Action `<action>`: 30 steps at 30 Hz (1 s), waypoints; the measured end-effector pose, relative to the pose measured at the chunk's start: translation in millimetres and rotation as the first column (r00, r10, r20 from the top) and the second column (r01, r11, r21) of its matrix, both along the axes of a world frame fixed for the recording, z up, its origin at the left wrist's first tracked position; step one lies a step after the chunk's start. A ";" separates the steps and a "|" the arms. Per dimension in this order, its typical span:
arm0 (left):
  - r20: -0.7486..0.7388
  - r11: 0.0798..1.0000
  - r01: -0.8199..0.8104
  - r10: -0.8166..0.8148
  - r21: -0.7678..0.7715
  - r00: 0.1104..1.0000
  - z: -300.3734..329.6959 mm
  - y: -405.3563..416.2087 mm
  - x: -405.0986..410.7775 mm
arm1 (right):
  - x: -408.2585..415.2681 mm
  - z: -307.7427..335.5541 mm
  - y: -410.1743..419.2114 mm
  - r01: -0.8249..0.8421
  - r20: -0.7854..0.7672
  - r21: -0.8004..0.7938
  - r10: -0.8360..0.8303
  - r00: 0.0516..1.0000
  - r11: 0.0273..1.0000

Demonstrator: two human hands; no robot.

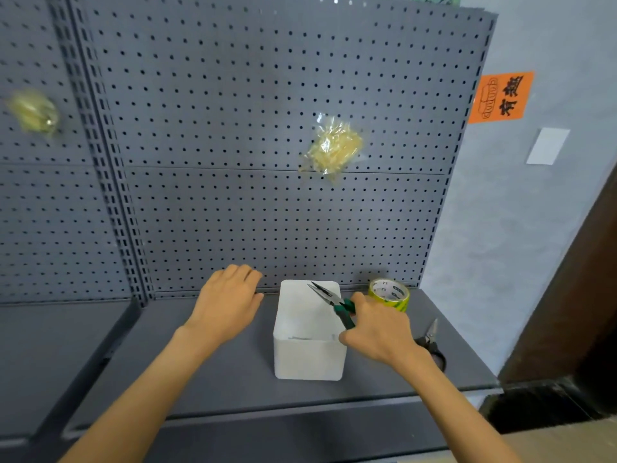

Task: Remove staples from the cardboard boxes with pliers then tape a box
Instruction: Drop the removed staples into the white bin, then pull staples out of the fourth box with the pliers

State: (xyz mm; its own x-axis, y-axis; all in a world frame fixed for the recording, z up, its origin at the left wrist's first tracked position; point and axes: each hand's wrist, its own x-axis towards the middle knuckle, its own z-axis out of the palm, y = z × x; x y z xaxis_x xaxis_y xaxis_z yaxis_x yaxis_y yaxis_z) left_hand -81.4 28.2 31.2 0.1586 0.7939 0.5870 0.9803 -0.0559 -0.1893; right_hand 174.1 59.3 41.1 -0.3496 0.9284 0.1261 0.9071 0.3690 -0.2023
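Observation:
My right hand (pixel 379 330) grips green-handled needle-nose pliers (pixel 329 300), whose closed jaws point up-left over an open white plastic bin (pixel 309 357) on the grey shelf. Small metal bits lie inside the bin. To the bin's left, my left hand (pixel 227 304) hovers over the shelf, palm down, fingers loosely curled, holding nothing. A roll of yellow-green tape (pixel 390 294) stands behind my right hand, by the pegboard. A corner of a cardboard box (pixel 564 442) shows at the bottom right.
Scissors (pixel 430 339) lie on the grey shelf (pixel 200 379) to the right of my right hand. The grey pegboard (pixel 267 128) behind carries two clear bags of yellowish pieces (pixel 334 148). A dark wooden panel (pixel 574 295) stands at the right.

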 end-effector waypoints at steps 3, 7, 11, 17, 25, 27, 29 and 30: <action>0.013 1.000 -0.010 0.010 -0.001 1.000 0.4 -4.6 -9.0 | -6.6 1.4 -3.1 -0.004 -0.009 0.008 0.004 1.000 1.000; 0.019 1.000 -0.021 0.021 -0.007 1.000 2.6 -10.9 -21.2 | -21.3 8.9 -8.4 -0.014 0.006 0.031 0.013 1.000 0.999; 0.002 0.999 -0.043 0.043 -0.015 0.999 8.3 -24.5 -38.0 | -44.3 19.6 -17.0 -0.037 -0.003 0.059 0.037 0.999 0.998; -0.024 0.992 -0.123 0.122 -0.023 0.992 16.6 -64.2 -91.1 | -98.5 28.7 -35.0 -0.120 0.009 0.101 0.120 0.993 0.988; -0.094 0.946 -0.315 0.307 -0.079 0.947 6.8 -151.0 -186.5 | -203.7 19.5 -79.1 -0.299 0.040 0.038 0.298 0.954 0.953; -0.101 0.924 -0.370 0.361 -0.099 0.927 1.1 -179.3 -213.4 | -233.7 14.3 -93.9 -0.355 0.033 0.023 0.354 0.935 0.935; -0.099 0.895 -0.432 0.422 -0.113 0.901 -3.7 -210.6 -237.0 | -263.0 8.9 -109.5 -0.411 0.027 0.010 0.410 0.912 0.912; -0.093 0.878 -0.463 0.455 -0.121 0.886 -5.7 -227.1 -247.7 | -277.4 6.8 -117.6 -0.441 0.028 0.007 0.441 0.897 0.897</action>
